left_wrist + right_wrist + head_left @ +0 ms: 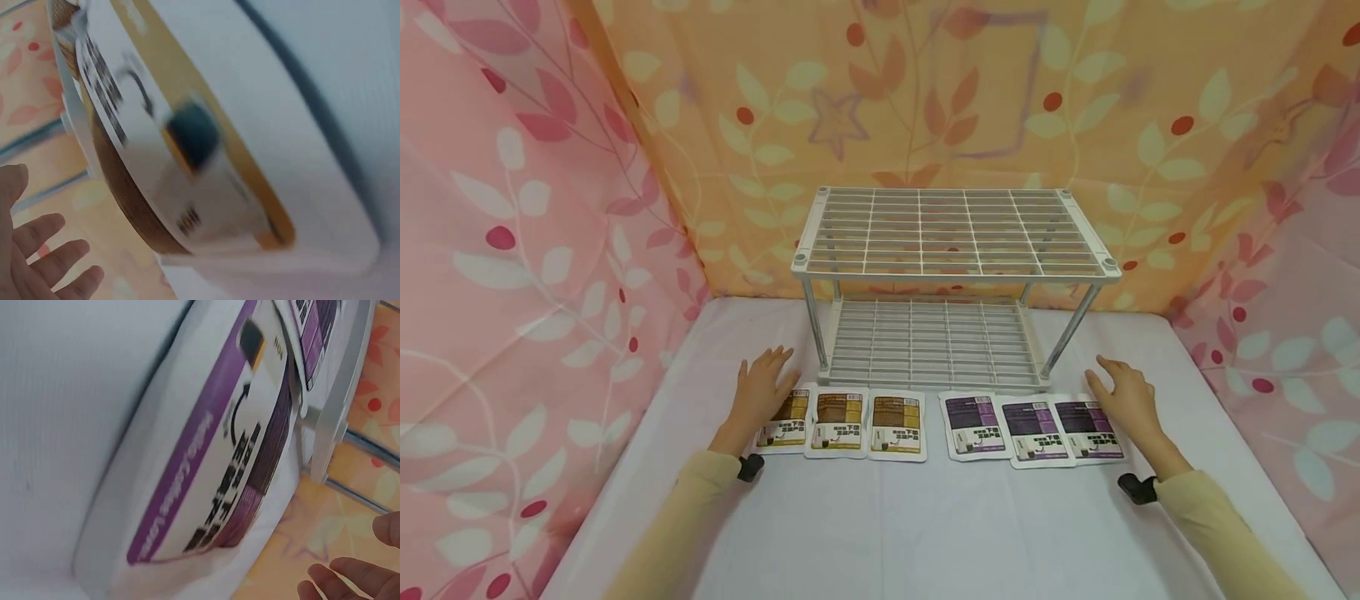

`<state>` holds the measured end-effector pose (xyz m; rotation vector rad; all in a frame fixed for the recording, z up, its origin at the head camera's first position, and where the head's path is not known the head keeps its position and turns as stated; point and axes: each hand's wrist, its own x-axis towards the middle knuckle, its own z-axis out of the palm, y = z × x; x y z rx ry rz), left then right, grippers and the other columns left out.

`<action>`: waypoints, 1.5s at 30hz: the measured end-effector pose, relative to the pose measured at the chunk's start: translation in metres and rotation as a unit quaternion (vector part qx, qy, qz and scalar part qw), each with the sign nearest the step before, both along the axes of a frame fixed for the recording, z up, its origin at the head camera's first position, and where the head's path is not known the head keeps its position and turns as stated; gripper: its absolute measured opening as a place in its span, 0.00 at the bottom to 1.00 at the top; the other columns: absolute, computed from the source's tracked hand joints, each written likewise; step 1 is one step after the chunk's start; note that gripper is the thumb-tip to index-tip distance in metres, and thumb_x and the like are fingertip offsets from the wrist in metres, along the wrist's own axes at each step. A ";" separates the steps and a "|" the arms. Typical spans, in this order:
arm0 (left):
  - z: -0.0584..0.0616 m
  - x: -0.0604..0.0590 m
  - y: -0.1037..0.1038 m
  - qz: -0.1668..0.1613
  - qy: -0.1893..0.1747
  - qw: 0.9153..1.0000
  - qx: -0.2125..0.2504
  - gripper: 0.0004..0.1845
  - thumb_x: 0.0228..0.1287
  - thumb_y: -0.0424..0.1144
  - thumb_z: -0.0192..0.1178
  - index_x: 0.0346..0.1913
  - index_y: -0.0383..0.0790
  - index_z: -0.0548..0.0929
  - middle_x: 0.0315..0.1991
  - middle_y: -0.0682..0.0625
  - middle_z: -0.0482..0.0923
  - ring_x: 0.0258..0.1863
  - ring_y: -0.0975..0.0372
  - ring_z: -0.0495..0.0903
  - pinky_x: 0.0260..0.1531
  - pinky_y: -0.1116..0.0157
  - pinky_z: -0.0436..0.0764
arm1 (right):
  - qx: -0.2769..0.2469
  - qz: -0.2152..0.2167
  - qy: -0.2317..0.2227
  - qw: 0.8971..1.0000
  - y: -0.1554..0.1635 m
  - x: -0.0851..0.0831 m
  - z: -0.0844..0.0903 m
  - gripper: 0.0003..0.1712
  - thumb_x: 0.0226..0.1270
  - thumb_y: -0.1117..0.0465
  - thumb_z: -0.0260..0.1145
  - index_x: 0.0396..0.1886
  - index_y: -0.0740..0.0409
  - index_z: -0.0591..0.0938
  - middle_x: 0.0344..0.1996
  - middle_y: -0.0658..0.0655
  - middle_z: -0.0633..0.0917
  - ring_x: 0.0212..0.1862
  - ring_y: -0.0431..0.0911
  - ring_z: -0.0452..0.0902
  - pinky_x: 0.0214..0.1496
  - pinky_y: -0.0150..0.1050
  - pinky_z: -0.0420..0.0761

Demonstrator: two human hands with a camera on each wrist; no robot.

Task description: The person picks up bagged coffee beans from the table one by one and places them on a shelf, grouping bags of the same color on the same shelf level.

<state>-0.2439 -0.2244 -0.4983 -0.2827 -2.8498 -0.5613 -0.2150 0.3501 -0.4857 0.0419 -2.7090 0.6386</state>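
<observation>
Leaf-patterned cloth (910,108) behind and either side of the wire rack (955,277); white table (880,525) beneath it; past the rack's front left corner, left hand (760,388), fingers extended, gripping nothing; past its front right corner, right hand (1129,402), likewise extended and unladen; before the rack, three gold-labelled pouches (838,425) at left, three purple-labelled pouches (1036,429) at right.

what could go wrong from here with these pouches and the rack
The middle purple-labelled coffee pouch and the rightmost purple-labelled pouch meet or overlap at their edges, so lifting one might drag the other. The left hand partly covers the leftmost gold-labelled pouch in the head view, so it could nudge it askew. The two-tier rack stands just behind the pouches, so a hand may knock it.
</observation>
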 end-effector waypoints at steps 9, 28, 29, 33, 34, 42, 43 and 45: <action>0.005 0.014 0.029 -0.002 -0.004 1.000 0.029 0.27 0.67 0.51 0.52 0.62 0.38 0.72 0.62 0.38 0.69 0.64 0.44 0.64 0.61 0.35 0.53 | -0.077 0.052 -0.007 0.996 -0.010 0.010 -0.006 0.21 0.66 0.60 0.57 0.52 0.72 0.76 0.47 0.76 0.76 0.45 0.67 0.73 0.43 0.62 0.73; 0.003 0.035 0.082 -0.058 -0.017 0.993 0.098 0.24 0.66 0.48 0.55 0.60 0.39 0.74 0.59 0.42 0.72 0.62 0.48 0.67 0.62 0.47 0.65 | -0.116 0.106 -0.034 0.987 -0.048 0.022 -0.007 0.20 0.67 0.60 0.58 0.53 0.70 0.77 0.46 0.69 0.80 0.41 0.57 0.79 0.37 0.26 0.79; 0.003 0.036 0.085 -0.057 -0.025 0.993 0.102 0.24 0.66 0.48 0.55 0.61 0.40 0.73 0.60 0.42 0.72 0.61 0.48 0.67 0.61 0.48 0.66 | -0.117 0.108 -0.035 0.987 -0.049 0.022 -0.007 0.20 0.67 0.60 0.58 0.53 0.69 0.77 0.46 0.69 0.81 0.41 0.57 0.79 0.37 0.29 0.81; 0.005 0.037 0.097 -0.061 -0.043 0.990 0.119 0.24 0.65 0.47 0.56 0.61 0.42 0.73 0.59 0.44 0.72 0.61 0.50 0.69 0.58 0.50 0.70 | -0.120 0.116 -0.042 0.985 -0.054 0.020 -0.010 0.20 0.67 0.60 0.58 0.54 0.69 0.76 0.45 0.69 0.81 0.41 0.58 0.80 0.41 0.43 0.82; 0.005 0.037 0.100 -0.065 -0.047 0.989 0.127 0.24 0.65 0.47 0.56 0.61 0.42 0.73 0.59 0.44 0.72 0.60 0.50 0.69 0.58 0.50 0.70 | -0.120 0.115 -0.047 0.985 -0.055 0.020 -0.010 0.20 0.67 0.60 0.58 0.54 0.69 0.76 0.45 0.69 0.81 0.41 0.58 0.80 0.41 0.46 0.82; 0.004 0.040 0.125 -0.107 -0.061 0.980 0.155 0.24 0.65 0.44 0.57 0.61 0.38 0.72 0.59 0.42 0.72 0.60 0.49 0.69 0.58 0.51 0.70 | -0.122 0.127 -0.075 0.982 -0.063 0.022 -0.014 0.21 0.67 0.59 0.59 0.55 0.66 0.76 0.45 0.67 0.82 0.40 0.56 0.80 0.33 0.35 0.79; 0.004 0.040 0.128 -0.113 -0.060 0.980 0.154 0.24 0.65 0.44 0.56 0.61 0.37 0.72 0.59 0.42 0.72 0.60 0.49 0.69 0.59 0.51 0.70 | -0.121 0.129 -0.078 0.981 -0.064 0.022 -0.015 0.21 0.66 0.59 0.59 0.55 0.66 0.76 0.45 0.66 0.82 0.39 0.56 0.79 0.31 0.34 0.77; 0.005 0.042 0.134 -0.119 -0.067 0.979 0.150 0.24 0.65 0.44 0.56 0.62 0.39 0.72 0.59 0.43 0.72 0.61 0.50 0.69 0.59 0.52 0.70 | -0.115 0.127 -0.087 0.981 -0.066 0.022 -0.018 0.21 0.66 0.57 0.59 0.55 0.64 0.77 0.45 0.65 0.82 0.40 0.55 0.79 0.30 0.33 0.75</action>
